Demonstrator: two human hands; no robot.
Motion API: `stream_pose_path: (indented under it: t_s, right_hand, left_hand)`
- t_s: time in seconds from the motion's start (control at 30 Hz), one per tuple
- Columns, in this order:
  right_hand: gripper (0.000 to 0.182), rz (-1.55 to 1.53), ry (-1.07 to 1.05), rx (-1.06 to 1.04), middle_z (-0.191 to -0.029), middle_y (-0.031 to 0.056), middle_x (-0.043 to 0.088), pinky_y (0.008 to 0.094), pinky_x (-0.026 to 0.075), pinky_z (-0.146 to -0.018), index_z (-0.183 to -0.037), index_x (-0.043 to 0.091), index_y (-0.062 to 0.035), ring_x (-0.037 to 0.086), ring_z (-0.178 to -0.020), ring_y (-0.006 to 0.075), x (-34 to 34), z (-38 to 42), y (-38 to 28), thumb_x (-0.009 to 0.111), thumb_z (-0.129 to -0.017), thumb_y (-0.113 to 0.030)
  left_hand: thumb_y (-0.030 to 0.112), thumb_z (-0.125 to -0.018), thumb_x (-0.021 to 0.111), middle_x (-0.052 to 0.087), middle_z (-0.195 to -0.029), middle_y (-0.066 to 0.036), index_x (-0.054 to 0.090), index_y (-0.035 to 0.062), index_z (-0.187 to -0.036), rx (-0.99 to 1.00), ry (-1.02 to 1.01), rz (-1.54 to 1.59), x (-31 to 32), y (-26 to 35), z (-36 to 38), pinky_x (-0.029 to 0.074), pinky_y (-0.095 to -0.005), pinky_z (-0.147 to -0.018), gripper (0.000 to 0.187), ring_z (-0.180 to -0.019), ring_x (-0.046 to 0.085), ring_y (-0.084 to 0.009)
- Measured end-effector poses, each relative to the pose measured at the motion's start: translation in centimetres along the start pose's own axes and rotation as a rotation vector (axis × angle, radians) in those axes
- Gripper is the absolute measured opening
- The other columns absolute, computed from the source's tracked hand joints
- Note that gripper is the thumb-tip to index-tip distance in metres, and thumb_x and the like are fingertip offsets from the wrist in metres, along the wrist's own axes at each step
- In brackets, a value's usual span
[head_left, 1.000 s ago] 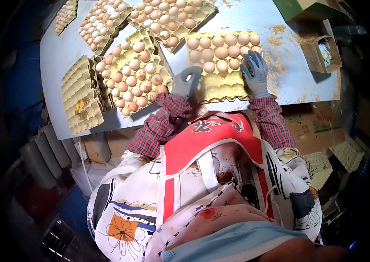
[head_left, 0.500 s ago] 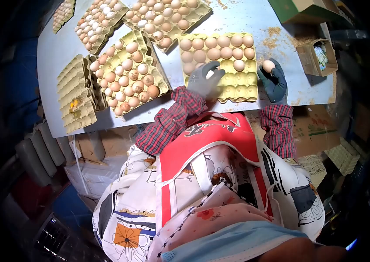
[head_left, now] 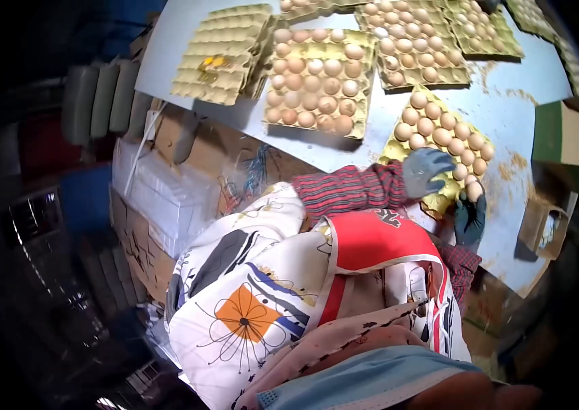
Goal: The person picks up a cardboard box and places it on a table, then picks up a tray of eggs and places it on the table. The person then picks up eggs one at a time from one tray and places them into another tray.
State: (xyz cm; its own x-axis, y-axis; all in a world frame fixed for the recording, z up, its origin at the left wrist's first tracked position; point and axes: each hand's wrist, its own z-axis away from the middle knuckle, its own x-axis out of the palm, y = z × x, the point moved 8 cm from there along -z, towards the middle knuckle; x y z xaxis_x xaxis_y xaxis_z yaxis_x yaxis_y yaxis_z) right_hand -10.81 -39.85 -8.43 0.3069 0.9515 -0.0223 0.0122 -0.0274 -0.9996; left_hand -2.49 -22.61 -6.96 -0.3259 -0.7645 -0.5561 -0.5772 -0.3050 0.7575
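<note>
I see my left hand (head_left: 426,171), gloved, fingers curled, resting on the near egg tray (head_left: 439,140) at the tabletop (head_left: 508,116) edge. My right hand (head_left: 470,215) sits below the tray corner, grip closed on one egg (head_left: 474,190), wrist bent upward. Fuller trays (head_left: 316,75) lie beyond.

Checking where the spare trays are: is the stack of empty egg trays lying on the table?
Yes, the empty egg trays lie on the table, beside a full tray of eggs.
</note>
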Motion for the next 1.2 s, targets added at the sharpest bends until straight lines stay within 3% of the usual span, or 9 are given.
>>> stream_pose_path:
  t_s: [0.1,0.3,0.4,0.6,0.67,0.87,1.03,1.1,1.2]
  right_hand:
    - [0.038,-0.287,-0.143,0.540,-0.119,0.0036,0.060,0.0277,0.049,-0.085,-0.132,0.058,-0.0034,0.058,-0.101,0.0136,9.9,-2.5,-0.9,0.065,-0.099,-0.022]
    - [0.040,0.164,-0.451,-0.121,-0.105,0.0066,0.069,0.0292,0.053,-0.080,-0.120,0.065,-0.0050,0.066,-0.090,0.0153,29.6,-12.1,-1.9,0.079,-0.084,-0.017]
    - [0.039,0.656,-0.414,-0.463,-0.110,0.0139,0.066,0.0430,0.053,-0.085,-0.118,0.064,-0.0108,0.066,-0.097,0.0339,37.0,-16.2,-4.6,0.073,-0.084,-0.028]
    - [0.034,1.108,-0.543,-0.332,-0.111,0.0117,0.065,0.0452,0.051,-0.087,-0.112,0.068,-0.0127,0.064,-0.103,0.0325,41.1,-19.5,-5.7,0.071,-0.084,-0.033]
    - [0.035,0.909,-0.388,-0.499,-0.116,0.0105,0.067,0.0451,0.051,-0.089,-0.112,0.070,-0.0120,0.064,-0.105,0.0325,40.3,-21.4,-4.7,0.071,-0.084,-0.034]
    - [0.034,0.453,-0.281,-0.142,-0.112,0.0097,0.072,0.0297,0.054,-0.087,-0.120,0.068,-0.0024,0.069,-0.097,0.0175,36.4,-18.6,-4.9,0.073,-0.089,-0.016]
    - [0.034,-0.417,-0.264,0.344,-0.117,0.0095,0.067,0.0311,0.054,-0.089,-0.128,0.060,-0.0024,0.064,-0.104,0.0181,34.4,-11.4,-2.0,0.062,-0.098,-0.019]
    - [0.042,-0.868,-0.353,0.618,-0.127,0.0130,0.062,0.0369,0.055,-0.092,-0.138,0.052,-0.0047,0.063,-0.112,0.0253,36.6,-7.6,-2.9,0.054,-0.103,-0.029]
    - [0.041,-1.342,-0.352,0.859,-0.133,0.0179,0.060,0.0444,0.058,-0.091,-0.143,0.050,-0.0107,0.064,-0.114,0.0318,35.4,-6.1,1.8,0.051,-0.105,-0.028]
  left_hand:
    - [0.025,-0.089,0.070,0.066,-0.120,-0.014,0.066,0.0089,-0.124,-0.298,0.049,-0.064,-9.1,-2.1,4.9,0.052,-0.0436,-0.093,0.039,-0.106,0.065,-0.0341]
    - [0.022,-0.090,0.073,0.065,-0.121,-0.017,0.067,0.0070,-0.123,-0.546,0.286,-0.201,-22.4,-5.8,13.1,0.056,-0.0385,-0.087,0.036,-0.103,0.068,-0.0302]
    - [0.021,-0.091,0.072,0.066,-0.120,-0.015,0.065,0.0076,-0.124,-0.580,0.312,-0.221,-28.9,-10.2,14.1,0.058,-0.0352,-0.081,0.037,-0.100,0.070,-0.0274]
    - [0.026,-0.089,0.069,0.064,-0.126,-0.017,0.059,0.0094,-0.134,-0.555,0.279,-0.445,-39.6,-20.1,8.9,0.055,-0.0412,-0.091,0.049,-0.107,0.067,-0.0345]
    - [0.031,-0.092,0.064,0.061,-0.132,-0.016,0.055,0.0116,-0.138,-0.565,0.159,-0.408,-40.9,-22.7,5.1,0.052,-0.0439,-0.095,0.051,-0.113,0.063,-0.0363]
    - [0.031,-0.094,0.057,0.064,-0.128,-0.017,0.062,0.0109,-0.129,-0.572,-0.393,-0.653,-37.3,-32.7,-1.8,0.048,-0.0429,-0.101,0.041,-0.117,0.061,-0.0355]
    - [0.025,-0.092,0.067,0.067,-0.123,-0.015,0.062,0.0069,-0.131,-0.252,0.313,-0.218,-40.3,-20.4,-0.2,0.055,-0.0386,-0.091,0.043,-0.106,0.068,-0.0290]
    - [0.019,-0.092,0.073,0.066,-0.129,-0.016,0.061,0.0052,-0.132,-0.400,0.163,0.204,-34.6,-16.2,0.3,0.059,-0.0341,-0.083,0.044,-0.099,0.070,-0.0175]
    - [0.022,-0.079,0.076,0.064,-0.128,-0.019,0.060,0.0065,-0.132,-0.092,-0.163,0.081,-26.9,-10.7,1.6,0.050,-0.0434,-0.101,0.057,-0.117,0.063,-0.0362]
